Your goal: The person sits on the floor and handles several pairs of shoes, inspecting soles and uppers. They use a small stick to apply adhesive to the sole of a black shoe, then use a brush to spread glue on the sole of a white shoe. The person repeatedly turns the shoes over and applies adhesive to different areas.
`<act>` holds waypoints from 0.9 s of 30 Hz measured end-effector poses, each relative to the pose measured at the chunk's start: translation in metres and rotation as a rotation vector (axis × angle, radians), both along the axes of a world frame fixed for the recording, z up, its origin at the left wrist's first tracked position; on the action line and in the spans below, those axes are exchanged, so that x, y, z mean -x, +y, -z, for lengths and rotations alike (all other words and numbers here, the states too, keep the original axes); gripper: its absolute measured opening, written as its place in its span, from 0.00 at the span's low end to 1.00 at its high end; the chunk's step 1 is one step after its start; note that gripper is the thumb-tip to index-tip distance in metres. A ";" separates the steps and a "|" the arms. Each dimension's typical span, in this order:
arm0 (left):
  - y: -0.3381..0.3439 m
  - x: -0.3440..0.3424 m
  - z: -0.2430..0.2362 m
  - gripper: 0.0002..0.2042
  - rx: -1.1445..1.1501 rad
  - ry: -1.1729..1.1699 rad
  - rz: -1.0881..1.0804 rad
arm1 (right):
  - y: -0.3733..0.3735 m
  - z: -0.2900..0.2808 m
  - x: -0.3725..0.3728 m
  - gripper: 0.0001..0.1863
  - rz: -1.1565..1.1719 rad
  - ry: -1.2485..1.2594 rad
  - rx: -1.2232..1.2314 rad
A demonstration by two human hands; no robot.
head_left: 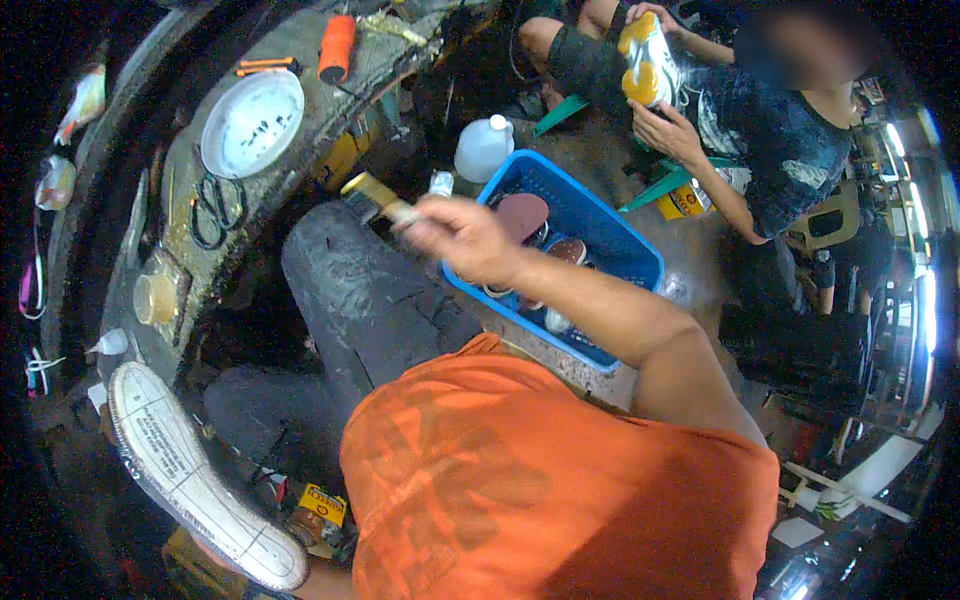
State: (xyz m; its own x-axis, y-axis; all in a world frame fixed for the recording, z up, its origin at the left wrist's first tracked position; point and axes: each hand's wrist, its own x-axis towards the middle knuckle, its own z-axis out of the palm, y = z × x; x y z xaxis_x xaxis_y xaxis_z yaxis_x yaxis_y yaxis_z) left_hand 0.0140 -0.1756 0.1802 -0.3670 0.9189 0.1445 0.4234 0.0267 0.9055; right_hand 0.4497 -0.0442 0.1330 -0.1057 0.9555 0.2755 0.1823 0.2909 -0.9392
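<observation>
A white shoe point(205, 485) is held sole side up at the lower left; thin lines and print run along its pale bottom. My left hand point(222, 562) grips it from beneath, most of its fingers hidden by the shoe. In front of my knee, my right hand point(460, 238) is closed round a brush-like tool point(374, 190) with a yellowish end pointing up and left. Motion blurs this hand and tool, so the bristles cannot be made out. My orange shirt and dark trousers fill the middle.
A blue basket point(627, 250) of shoes stands right of my knee, with a translucent jug point(484, 150) behind. On the left bench are a white basin point(253, 122), black scissors point(217, 210), an orange cylinder point(337, 48) and a small tub point(157, 298). Another person handles a yellow-soled shoe point(648, 62).
</observation>
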 end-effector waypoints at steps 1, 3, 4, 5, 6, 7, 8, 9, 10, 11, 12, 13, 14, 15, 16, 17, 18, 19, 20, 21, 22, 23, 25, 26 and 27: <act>-0.002 -0.001 0.001 0.27 0.015 0.004 -0.003 | -0.011 0.017 -0.026 0.11 0.114 -0.039 0.081; -0.007 -0.002 0.000 0.26 0.038 0.011 -0.009 | -0.031 0.051 -0.078 0.11 0.289 -0.046 0.158; -0.009 -0.002 0.000 0.26 0.046 0.012 -0.010 | -0.042 0.068 -0.100 0.11 0.379 -0.020 0.206; -0.010 -0.002 -0.001 0.26 0.052 0.016 -0.016 | -0.055 0.085 -0.119 0.11 0.420 -0.094 0.179; -0.012 -0.003 0.000 0.26 0.052 0.013 -0.016 | -0.066 0.101 -0.135 0.11 0.479 -0.159 0.181; -0.013 -0.002 0.000 0.26 0.056 0.012 -0.015 | -0.079 0.117 -0.148 0.12 0.512 -0.221 0.284; -0.014 -0.001 0.001 0.26 0.060 0.011 -0.018 | -0.094 0.133 -0.155 0.12 0.543 -0.270 0.389; -0.015 0.000 0.002 0.26 0.060 0.010 -0.017 | -0.108 0.149 -0.160 0.12 0.572 -0.320 0.494; -0.015 0.002 0.003 0.26 0.064 0.009 -0.021 | -0.122 0.163 -0.163 0.13 0.546 -0.417 0.499; -0.015 0.004 0.005 0.26 0.066 0.007 -0.022 | -0.137 0.175 -0.166 0.14 0.522 -0.516 0.503; -0.015 0.006 0.007 0.26 0.069 0.005 -0.022 | -0.150 0.188 -0.168 0.15 0.500 -0.616 0.504; -0.014 0.008 0.007 0.26 0.068 0.007 -0.020 | -0.161 0.200 -0.168 0.16 0.434 -0.700 0.623; -0.014 0.009 0.009 0.26 0.072 0.007 -0.019 | -0.171 0.211 -0.167 0.17 0.367 -0.783 0.742; -0.014 0.011 0.009 0.26 0.074 0.006 -0.018 | -0.177 0.221 -0.167 0.18 0.291 -0.864 0.855; -0.014 0.011 0.009 0.26 0.076 0.010 -0.017 | -0.180 0.230 -0.164 0.18 0.220 -0.941 0.921; -0.015 0.012 0.009 0.26 0.077 0.009 -0.016 | -0.180 0.237 -0.161 0.18 0.137 -1.019 0.982; -0.015 0.012 0.008 0.26 0.078 0.011 -0.017 | -0.179 0.243 -0.158 0.18 0.058 -1.107 1.063; -0.015 0.012 0.008 0.26 0.079 0.013 -0.019 | -0.175 0.247 -0.154 0.17 0.063 -1.105 1.048; -0.016 0.012 0.008 0.26 0.080 0.015 -0.021 | -0.170 0.248 -0.152 0.16 0.046 -1.100 1.002; -0.015 0.011 0.008 0.26 0.080 0.015 -0.022 | -0.165 0.248 -0.151 0.16 0.034 -1.102 0.978; -0.014 0.010 0.009 0.26 0.077 0.014 -0.022 | -0.158 0.246 -0.151 0.15 0.019 -1.124 0.981; -0.013 0.009 0.011 0.25 0.074 0.007 -0.026 | -0.151 0.241 -0.151 0.14 0.055 -1.074 0.956; -0.008 0.008 0.015 0.25 0.066 -0.011 -0.032 | -0.131 0.226 -0.155 0.19 0.093 -0.937 0.916; -0.006 0.009 0.018 0.25 0.062 -0.018 -0.032 | -0.123 0.215 -0.156 0.23 0.138 -0.831 0.857; -0.004 0.009 0.020 0.25 0.055 -0.022 -0.036 | -0.110 0.203 -0.154 0.23 0.179 -0.666 0.805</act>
